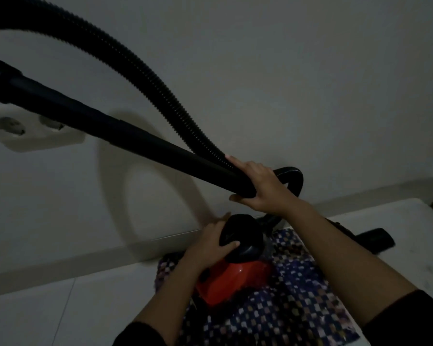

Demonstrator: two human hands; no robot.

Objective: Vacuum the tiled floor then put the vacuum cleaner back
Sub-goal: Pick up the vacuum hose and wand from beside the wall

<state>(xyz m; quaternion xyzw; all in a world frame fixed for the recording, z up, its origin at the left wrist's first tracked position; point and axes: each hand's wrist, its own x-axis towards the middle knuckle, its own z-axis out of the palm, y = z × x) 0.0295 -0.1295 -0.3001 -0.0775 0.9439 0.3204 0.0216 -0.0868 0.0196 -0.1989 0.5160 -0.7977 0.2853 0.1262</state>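
Fingers of the right hand clasp the low end of the black wand, thumb beneath. The left hand grips the black domed top of the red canister vacuum cleaner. The canister sits on a checkered mat on the white tiled floor, close to the far wall and directly under both hands. The ribbed hose arches high to the left and curls down behind the right hand. A black floor nozzle lies to the right, and a wall socket is mounted at far left. This looks like stowing. It is best done by steadying the canister, lowering the wand slowly and keeping the hose loop from tugging the body off the mat.
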